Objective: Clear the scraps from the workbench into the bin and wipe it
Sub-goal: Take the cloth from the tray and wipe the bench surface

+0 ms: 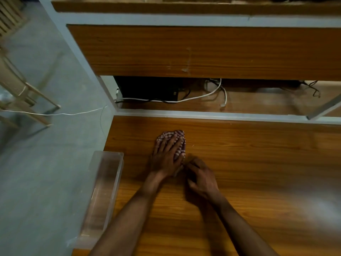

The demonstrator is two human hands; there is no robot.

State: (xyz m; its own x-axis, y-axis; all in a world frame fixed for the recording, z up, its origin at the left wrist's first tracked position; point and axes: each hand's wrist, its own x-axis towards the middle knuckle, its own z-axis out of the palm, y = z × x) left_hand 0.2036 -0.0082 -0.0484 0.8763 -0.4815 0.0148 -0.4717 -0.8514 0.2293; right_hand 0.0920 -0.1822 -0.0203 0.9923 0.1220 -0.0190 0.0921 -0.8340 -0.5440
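Now two hands (167,156) (201,179), one cloth (172,138), one bin (103,191).

there is one view, from the camera on my head, looking forward and steeply down at close range. the wooden worktop (239,163) fills the lower right of the frame, my forearms enter from the bottom edge, the grey floor (46,163) takes the left, and a shelf (184,50) crosses the top.

The cloth (172,143) under my left grip (167,157) is checked red and white. My table (249,163) is orange-brown woodgrain. The bin (103,191) at its left edge is clear plastic; the floor (46,163) is grey.
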